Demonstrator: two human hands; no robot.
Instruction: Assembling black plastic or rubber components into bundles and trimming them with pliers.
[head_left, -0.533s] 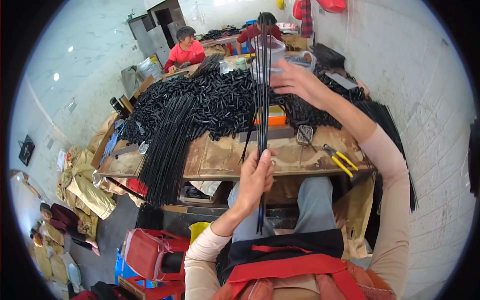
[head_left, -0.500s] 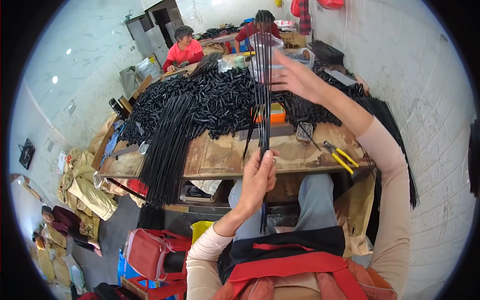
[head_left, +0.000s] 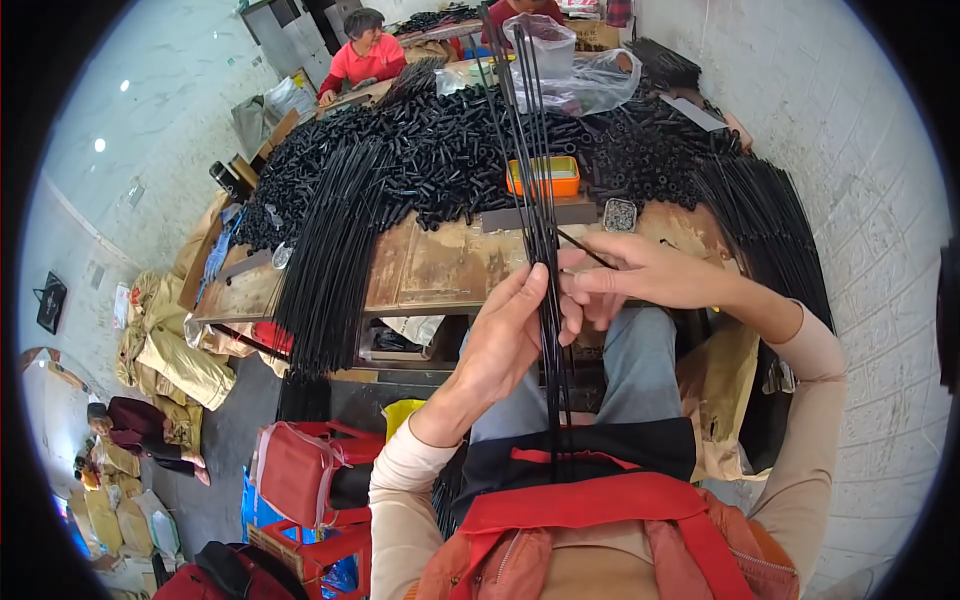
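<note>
My left hand (head_left: 500,330) is closed around a bundle of long thin black rods (head_left: 540,180), standing nearly upright in front of me. Their upper ends fan apart above the table, and the lower ends reach down to my lap. My right hand (head_left: 640,270) is beside the bundle at grip height, its fingers curled in against the rods. A short black stick (head_left: 585,247) slants from the bundle to the right fingers, which appear to hold it; they partly hide its end.
Black tubular pieces (head_left: 440,150) lie heaped across the wooden table (head_left: 430,265). More rod bundles hang over its edge at left (head_left: 330,260) and right (head_left: 765,220). An orange box (head_left: 543,177) and a small tin (head_left: 620,215) stand ahead. Two people sit beyond; a red chair (head_left: 300,475) is lower left.
My right hand has come down from the upper rods to the bundle beside my left hand. The stick by the tin no longer shows there. The yellow-handled pliers are now hidden behind my right arm.
</note>
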